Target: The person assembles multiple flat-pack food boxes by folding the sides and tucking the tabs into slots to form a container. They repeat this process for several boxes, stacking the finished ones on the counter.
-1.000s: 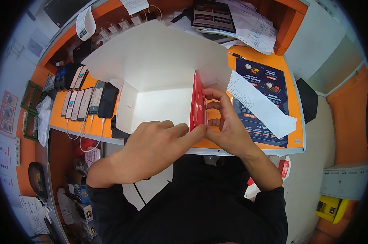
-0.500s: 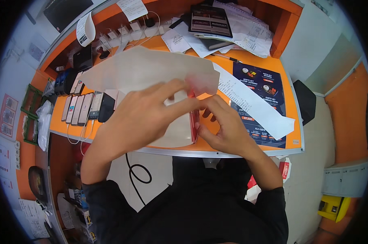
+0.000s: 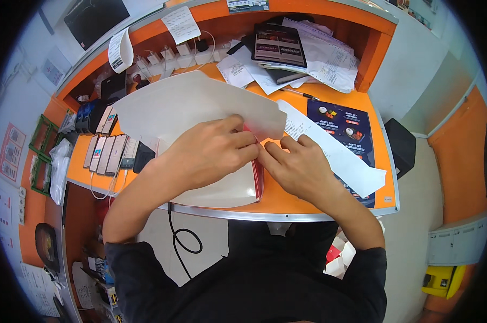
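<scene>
A large off-white sheet of card (image 3: 200, 107), with creased flaps and a red side showing along its right edge, stands partly folded on the orange desk. My left hand (image 3: 216, 153) lies over it, fingers curled and pinching near the upper end of the red edge. Right beside it, my right hand (image 3: 300, 167) has its fingers bent and its fingertips closed on the same edge. The two hands' fingertips meet there, so the exact grip is partly hidden. Below them, a curved off-white panel (image 3: 222, 185) of the card reaches the desk's front edge.
Several phones (image 3: 114, 153) lie in a row at the left, with charging cables. A dark menu sheet (image 3: 356, 124) and a long white paper strip (image 3: 335, 145) lie at the right. A tablet (image 3: 278, 46) rests on papers at the back. Red-and-white cartons (image 3: 340, 255) are below the desk.
Both hands have drawn closer together at the card's red edge. My left hand, blurred before, is steadier now, and the raised flap sits flatter over it. The head view has tilted slightly.
</scene>
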